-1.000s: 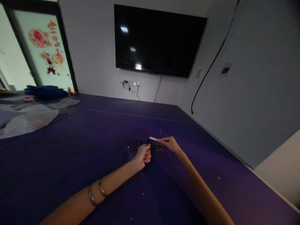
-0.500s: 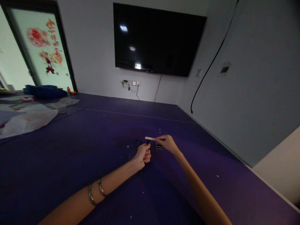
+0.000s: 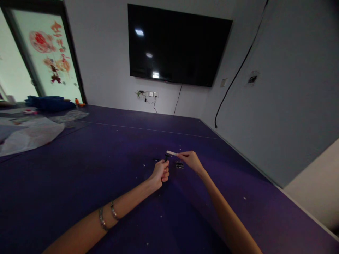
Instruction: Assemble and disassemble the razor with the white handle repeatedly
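Observation:
My left hand [image 3: 160, 172] is closed around a small black stick-like object [image 3: 167, 157], whose dark upper end sticks up above the fist. Between the pinched fingers of my right hand [image 3: 191, 160] is a slim white stick [image 3: 172, 153]. Its rounded far end lies right at the top of the black object; whether they touch I cannot tell. Just below my right hand, a small clear case [image 3: 179, 164] with dark contents rests on the purple surface [image 3: 106, 169]. A small black piece [image 3: 156, 159] lies left of the black object, its kind too small to make out.
White plastic sheeting [image 3: 34, 134] and a dark blue cloth bundle [image 3: 50, 103] lie at the far left. Tiny white bits are scattered about the surface. A television [image 3: 177, 46] hangs on the back wall, and a black cable [image 3: 235, 76] dangles along the right wall.
The white stick has shifted slightly right and up with my right hand, and its tilt has changed. More of the black object's top shows. My left hand has barely moved.

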{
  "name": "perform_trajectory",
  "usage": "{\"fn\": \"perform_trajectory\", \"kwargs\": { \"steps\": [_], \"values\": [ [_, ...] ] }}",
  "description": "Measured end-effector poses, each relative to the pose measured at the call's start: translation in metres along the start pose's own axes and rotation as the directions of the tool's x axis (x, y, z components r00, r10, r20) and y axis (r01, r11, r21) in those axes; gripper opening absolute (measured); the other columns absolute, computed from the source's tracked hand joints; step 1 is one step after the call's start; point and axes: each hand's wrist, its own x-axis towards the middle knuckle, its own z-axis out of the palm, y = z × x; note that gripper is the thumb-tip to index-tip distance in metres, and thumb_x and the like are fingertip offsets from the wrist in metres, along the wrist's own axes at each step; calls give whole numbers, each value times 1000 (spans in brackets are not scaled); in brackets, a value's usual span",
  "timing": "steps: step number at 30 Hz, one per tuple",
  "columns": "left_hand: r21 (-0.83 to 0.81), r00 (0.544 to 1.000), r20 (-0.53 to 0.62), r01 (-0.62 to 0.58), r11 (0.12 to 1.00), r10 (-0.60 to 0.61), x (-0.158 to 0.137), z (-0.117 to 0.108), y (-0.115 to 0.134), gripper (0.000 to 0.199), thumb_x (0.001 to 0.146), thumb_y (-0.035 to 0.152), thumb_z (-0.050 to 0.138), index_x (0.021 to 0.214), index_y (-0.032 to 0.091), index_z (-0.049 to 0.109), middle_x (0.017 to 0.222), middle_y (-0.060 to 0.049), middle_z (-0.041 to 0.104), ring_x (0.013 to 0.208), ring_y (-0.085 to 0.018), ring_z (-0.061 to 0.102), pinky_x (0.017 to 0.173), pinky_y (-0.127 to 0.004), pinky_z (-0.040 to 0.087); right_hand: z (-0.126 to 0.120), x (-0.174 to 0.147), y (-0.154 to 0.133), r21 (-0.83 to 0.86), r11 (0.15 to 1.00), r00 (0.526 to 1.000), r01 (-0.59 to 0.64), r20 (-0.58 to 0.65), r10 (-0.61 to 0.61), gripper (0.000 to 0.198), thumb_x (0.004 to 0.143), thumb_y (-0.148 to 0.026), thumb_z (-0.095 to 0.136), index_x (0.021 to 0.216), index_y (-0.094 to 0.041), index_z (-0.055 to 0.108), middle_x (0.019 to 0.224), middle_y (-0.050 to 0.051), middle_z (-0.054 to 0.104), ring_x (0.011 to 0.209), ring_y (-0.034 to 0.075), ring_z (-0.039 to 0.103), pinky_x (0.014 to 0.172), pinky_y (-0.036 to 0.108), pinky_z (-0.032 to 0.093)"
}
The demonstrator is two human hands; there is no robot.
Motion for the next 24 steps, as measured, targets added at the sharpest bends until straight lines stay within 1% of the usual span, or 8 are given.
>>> {"fn": "perform_trajectory", "kwargs": {
  "steps": [4,7,10,13,16,20,22,24],
  "values": [
    [79,992,62,-118,990,113,-5,3,10,29,80,35,53,69,22,30,45,12,27,28,-1,15,33,-16,3,-5,2,8,18,999,990,-44,-134,46,40,74,-48,56,85,-15,75,69,4,69,62,17,58,54,24,38],
    [174,973,112,-219,960,202,-8,4,22,26,79,36,54,70,21,34,45,12,28,29,-1,17,31,-15,6,-8,2,11,25,998,987,-57,-150,60,40,73,-45,57,92,-13,73,72,6,70,63,17,59,57,25,40],
    [221,945,156,-316,923,287,-11,2,38,24,79,37,54,72,21,37,45,12,29,29,-2,19,29,-14,10,-8,2,10,-39,999,986,-22,-168,16,37,73,-40,58,94,-13,72,77,5,70,66,17,59,61,25,41],
    [233,912,217,-395,889,349,-14,-1,54,23,78,37,56,76,21,40,46,12,30,30,-2,20,28,-13,13,-8,2,7,-132,991,985,34,-166,-56,35,79,-38,51,92,-12,71,71,4,67,63,15,56,58,23,38],
    [233,891,253,-435,870,377,-16,-3,65,22,78,36,57,77,21,41,47,11,30,30,-2,21,27,-13,15,-6,1,4,-208,975,980,80,-162,-115,36,84,-37,44,85,-11,69,63,3,62,57,13,52,53,21,34],
    [224,880,271,-452,864,390,-18,-2,71,21,79,35,56,77,20,41,47,11,30,30,-2,21,26,-13,16,-6,-4,-4,-272,955,957,118,-226,-183,34,88,-33,38,92,-13,65,74,6,65,62,14,56,57,21,35],
    [224,876,293,-452,863,383,-19,-1,71,20,80,34,56,78,20,41,48,11,31,30,-2,21,26,-13,16,-6,-6,-8,-295,952,952,87,-257,-166,34,90,-32,34,94,-13,63,76,8,66,63,15,57,58,21,36],
    [226,871,318,-453,862,375,-20,0,70,20,80,35,56,78,20,42,48,11,32,30,-2,21,26,-13,17,-5,-9,-13,-326,945,955,16,-274,-111,37,91,-32,31,91,-14,63,71,8,66,60,15,58,57,21,37]
  ]
}}
